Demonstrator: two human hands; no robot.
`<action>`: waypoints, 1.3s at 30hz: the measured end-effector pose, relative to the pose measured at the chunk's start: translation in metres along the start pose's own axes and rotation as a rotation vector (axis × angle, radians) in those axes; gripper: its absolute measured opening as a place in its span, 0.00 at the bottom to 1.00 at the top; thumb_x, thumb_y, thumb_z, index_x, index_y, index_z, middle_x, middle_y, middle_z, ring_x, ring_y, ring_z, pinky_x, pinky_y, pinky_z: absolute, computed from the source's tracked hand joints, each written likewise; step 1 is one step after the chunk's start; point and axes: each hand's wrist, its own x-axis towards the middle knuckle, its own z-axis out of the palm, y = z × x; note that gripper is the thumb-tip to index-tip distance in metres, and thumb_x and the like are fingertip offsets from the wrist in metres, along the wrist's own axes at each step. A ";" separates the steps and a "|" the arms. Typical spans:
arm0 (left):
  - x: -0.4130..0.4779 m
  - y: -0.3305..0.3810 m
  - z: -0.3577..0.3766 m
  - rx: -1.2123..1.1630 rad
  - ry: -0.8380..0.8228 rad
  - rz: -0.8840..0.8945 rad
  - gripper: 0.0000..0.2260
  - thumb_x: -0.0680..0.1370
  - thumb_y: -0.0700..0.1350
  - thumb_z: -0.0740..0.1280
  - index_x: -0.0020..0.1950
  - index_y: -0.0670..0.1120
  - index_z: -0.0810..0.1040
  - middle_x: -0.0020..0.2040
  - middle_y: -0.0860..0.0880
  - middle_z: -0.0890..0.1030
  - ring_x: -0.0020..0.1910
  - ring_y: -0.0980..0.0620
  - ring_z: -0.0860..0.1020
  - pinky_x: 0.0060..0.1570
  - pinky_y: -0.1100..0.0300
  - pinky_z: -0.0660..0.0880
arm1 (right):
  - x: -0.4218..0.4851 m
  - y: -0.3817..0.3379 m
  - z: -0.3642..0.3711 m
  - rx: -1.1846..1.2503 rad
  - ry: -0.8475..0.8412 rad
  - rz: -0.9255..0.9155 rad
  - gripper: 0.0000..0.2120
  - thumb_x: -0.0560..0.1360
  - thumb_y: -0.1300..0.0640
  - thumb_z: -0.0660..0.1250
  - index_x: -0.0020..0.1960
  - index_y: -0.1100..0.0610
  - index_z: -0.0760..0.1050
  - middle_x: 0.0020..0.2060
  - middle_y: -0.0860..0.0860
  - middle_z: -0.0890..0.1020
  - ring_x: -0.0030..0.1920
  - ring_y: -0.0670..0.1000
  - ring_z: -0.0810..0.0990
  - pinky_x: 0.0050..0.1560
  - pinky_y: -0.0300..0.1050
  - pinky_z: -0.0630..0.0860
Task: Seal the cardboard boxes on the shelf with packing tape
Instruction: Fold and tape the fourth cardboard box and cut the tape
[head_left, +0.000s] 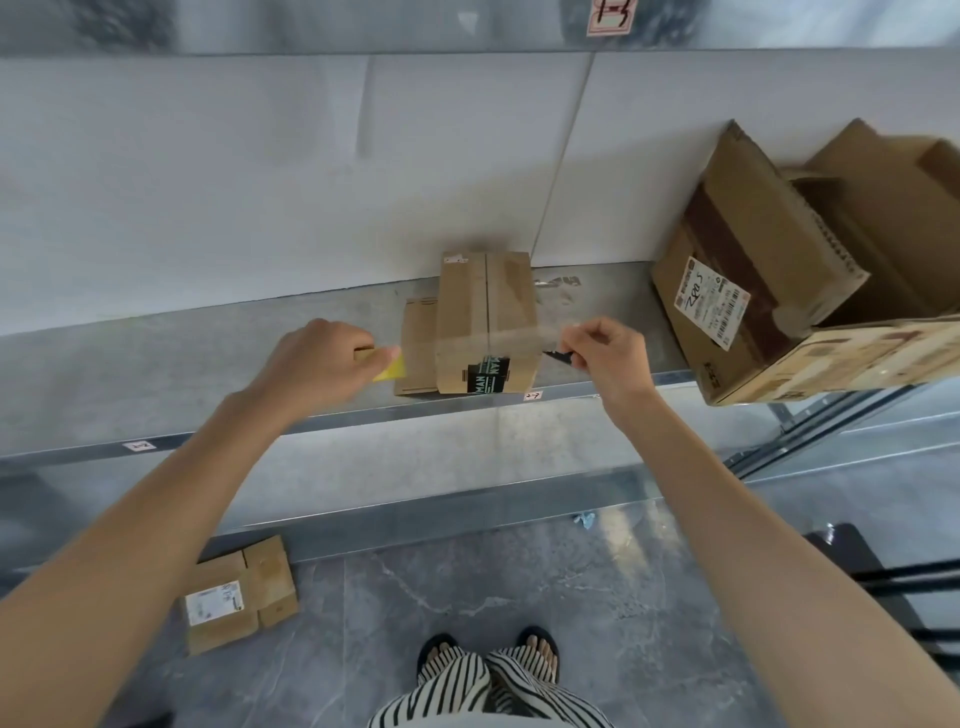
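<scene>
A small closed cardboard box (485, 306) stands on the metal shelf (156, 364), with a flatter box (418, 353) against its left side. A strip of clear packing tape (493, 340) stretches across the small box's top, near its front edge. My left hand (317, 364) grips a yellow tape roll (390, 368) to the left of the boxes. My right hand (610, 353) pinches the tape's other end to the right of the box, with a small dark object (558, 356) at its fingertips.
A large open cardboard box (810, 270) with a white shipping label lies tilted on the shelf at the right. Another labelled box (239, 597) sits on the grey floor below, left of my feet. A white wall backs the shelf.
</scene>
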 end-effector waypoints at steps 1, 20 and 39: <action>0.005 -0.001 -0.001 0.041 0.009 0.005 0.23 0.78 0.58 0.60 0.30 0.42 0.70 0.28 0.46 0.78 0.34 0.46 0.76 0.40 0.56 0.72 | 0.000 0.004 0.002 0.025 0.008 0.011 0.08 0.74 0.64 0.68 0.36 0.58 0.76 0.31 0.50 0.80 0.30 0.45 0.72 0.36 0.36 0.73; 0.043 0.002 0.054 0.172 -0.002 -0.059 0.20 0.78 0.56 0.61 0.31 0.45 0.72 0.27 0.49 0.71 0.30 0.46 0.71 0.33 0.57 0.61 | 0.021 0.046 0.025 0.026 0.037 0.125 0.10 0.77 0.60 0.66 0.37 0.58 0.75 0.31 0.51 0.79 0.27 0.41 0.72 0.32 0.33 0.69; 0.024 0.026 0.070 -0.081 0.057 -0.203 0.20 0.78 0.55 0.64 0.29 0.45 0.71 0.24 0.51 0.70 0.25 0.52 0.69 0.27 0.62 0.59 | 0.032 0.014 0.055 -0.263 -0.123 -0.009 0.26 0.77 0.45 0.61 0.72 0.52 0.61 0.63 0.50 0.75 0.59 0.51 0.76 0.57 0.50 0.75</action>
